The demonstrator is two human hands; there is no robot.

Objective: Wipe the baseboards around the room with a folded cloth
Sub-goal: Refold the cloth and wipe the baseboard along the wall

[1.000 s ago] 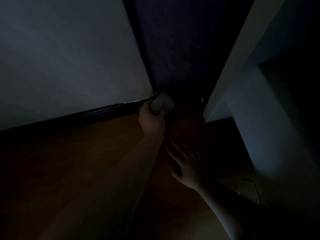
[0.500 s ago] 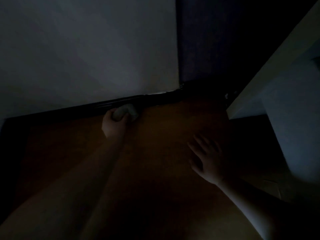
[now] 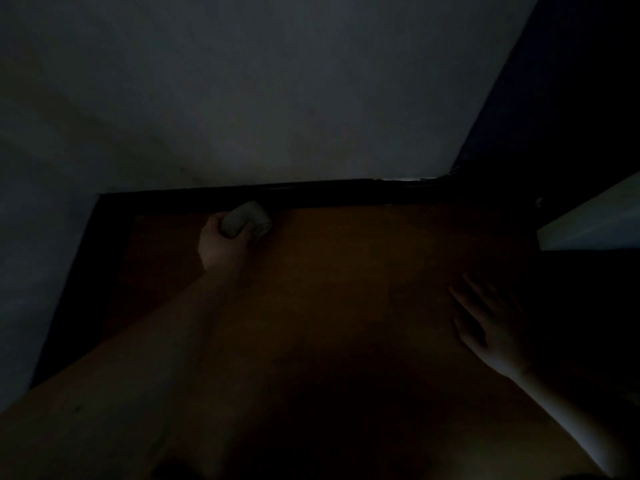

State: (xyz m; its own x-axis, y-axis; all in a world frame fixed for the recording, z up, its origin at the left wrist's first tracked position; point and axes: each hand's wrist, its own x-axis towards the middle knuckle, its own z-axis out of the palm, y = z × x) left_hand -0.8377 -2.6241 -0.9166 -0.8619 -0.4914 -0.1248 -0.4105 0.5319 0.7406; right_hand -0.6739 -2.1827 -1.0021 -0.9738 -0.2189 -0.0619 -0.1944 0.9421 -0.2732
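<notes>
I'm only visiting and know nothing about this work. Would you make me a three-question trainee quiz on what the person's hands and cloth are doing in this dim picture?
1. True or false: the right hand grips the folded cloth.
2. Which does the cloth meet? A: the dark baseboard B: the white furniture C: the grey wall
3. Fill in: the right hand lies with fingers spread on the wooden ____.

Key
1. False; the left hand grips it.
2. A
3. floor
</notes>
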